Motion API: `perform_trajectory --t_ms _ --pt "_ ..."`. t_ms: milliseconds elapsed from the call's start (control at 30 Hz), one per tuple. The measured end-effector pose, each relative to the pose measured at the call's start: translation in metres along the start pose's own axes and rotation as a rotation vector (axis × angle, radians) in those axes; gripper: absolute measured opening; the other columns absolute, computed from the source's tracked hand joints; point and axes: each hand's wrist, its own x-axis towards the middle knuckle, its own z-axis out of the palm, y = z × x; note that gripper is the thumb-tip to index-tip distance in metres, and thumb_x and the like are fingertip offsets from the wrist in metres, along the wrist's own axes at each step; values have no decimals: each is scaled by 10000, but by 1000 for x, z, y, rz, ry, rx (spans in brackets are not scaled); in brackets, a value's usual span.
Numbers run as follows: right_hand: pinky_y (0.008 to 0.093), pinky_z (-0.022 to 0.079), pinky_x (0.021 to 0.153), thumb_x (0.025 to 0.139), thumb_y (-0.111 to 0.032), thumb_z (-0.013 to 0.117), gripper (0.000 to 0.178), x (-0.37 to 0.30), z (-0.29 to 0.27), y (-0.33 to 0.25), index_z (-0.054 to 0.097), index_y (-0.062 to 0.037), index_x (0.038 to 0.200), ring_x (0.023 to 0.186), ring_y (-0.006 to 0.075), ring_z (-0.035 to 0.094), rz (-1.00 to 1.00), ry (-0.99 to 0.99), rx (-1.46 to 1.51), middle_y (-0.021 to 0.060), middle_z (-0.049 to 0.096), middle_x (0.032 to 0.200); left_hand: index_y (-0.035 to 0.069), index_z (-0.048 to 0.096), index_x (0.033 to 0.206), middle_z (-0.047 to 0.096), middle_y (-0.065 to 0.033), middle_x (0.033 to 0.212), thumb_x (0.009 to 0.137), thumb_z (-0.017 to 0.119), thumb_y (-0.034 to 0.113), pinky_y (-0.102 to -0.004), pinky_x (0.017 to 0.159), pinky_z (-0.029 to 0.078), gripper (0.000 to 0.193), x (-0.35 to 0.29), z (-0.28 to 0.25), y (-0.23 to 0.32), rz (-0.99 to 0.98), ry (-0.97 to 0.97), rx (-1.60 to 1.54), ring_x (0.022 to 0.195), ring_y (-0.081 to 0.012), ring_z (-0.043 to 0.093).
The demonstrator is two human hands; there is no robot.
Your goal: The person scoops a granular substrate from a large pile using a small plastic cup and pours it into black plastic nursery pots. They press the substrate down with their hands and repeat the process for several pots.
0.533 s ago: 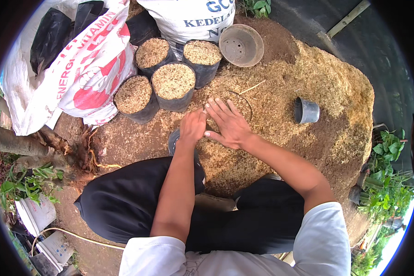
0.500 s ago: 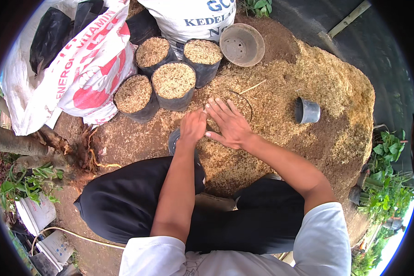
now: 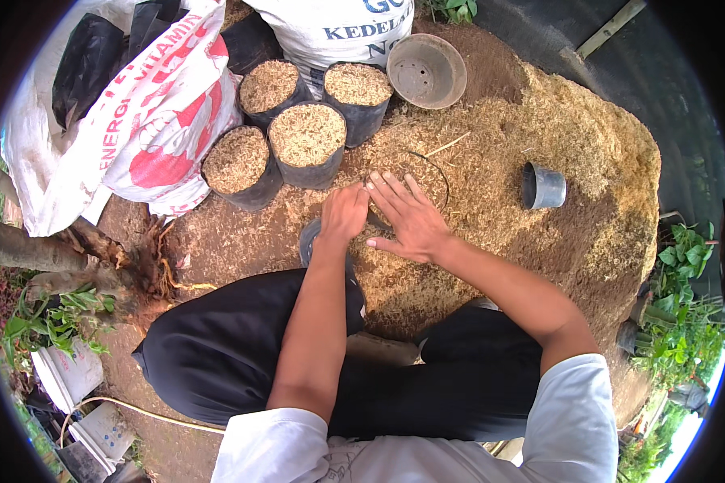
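My left hand [image 3: 345, 211] is closed, knuckles up, over the pile in front of my knees. Whatever its fingers hold is hidden. Flat and palm down, my right hand [image 3: 411, 221] lies just beside it, fingers stretched out and fingertips close to the left hand. A dark strip [image 3: 376, 219] shows between the two hands; its kind cannot be made out. Under my left wrist, a dark grey rounded thing [image 3: 308, 237] is partly covered. Beyond the hands stand several black planting bags [image 3: 308, 135] filled with pale wood shavings.
A grey plastic pot [image 3: 427, 71] stands open at the far side. A small dark pot [image 3: 544, 187] lies tipped on the mound of shavings and soil [image 3: 588, 153]. A thin black loop [image 3: 445, 181] lies near my right hand. White sacks [image 3: 165, 137] and a tree trunk [image 3: 32, 245] are at left.
My view has shifted slightly, so the whole scene sits a little differently. Both hands keep nearly the same pose and place; the dark strip between them shows more clearly.
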Motion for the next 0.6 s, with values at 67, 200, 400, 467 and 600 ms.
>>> perform_trajectory --t_ms 67,200,400,467,600 --pt "489 15 1355 999 -850 230 1103 -1 2 -1 114 -15 1709 1664 306 69 -3 25 -37 168 121 1792 -23 727 1209 718 -324 1121 1032 445 318 -562 1021 479 477 1 1 -3 -13 7 -15 1101 -504 652" --pt "483 14 1356 983 -871 232 1129 2 -2 -6 103 -17 1710 1664 302 65 0 26 -48 163 116 1793 3 730 1206 722 -299 1169 1041 434 329 -559 1033 482 471 5 -4 -4 -58 -108 -24 1125 -494 653" --pt "481 27 1358 1042 -786 247 1034 5 -17 1 98 -9 1708 1665 310 52 30 -78 145 179 116 1789 30 705 1194 737 -271 1170 1049 442 363 -586 1002 494 449 1 -13 17 -89 -108 88 1108 -478 670" --pt "475 29 1359 1061 -752 253 1001 6 -21 9 96 -4 1707 1664 314 54 128 21 92 181 110 1790 37 687 1156 728 -264 1180 1042 487 357 -580 993 493 395 0 -16 27 -154 -133 119 1137 -461 658" --pt "459 30 1361 1065 -745 255 999 1 -19 19 90 4 1705 1665 318 47 231 8 109 199 91 1789 67 640 1100 683 -218 1243 998 625 239 -536 980 505 200 11 -12 39 -44 101 28 1210 -415 626"
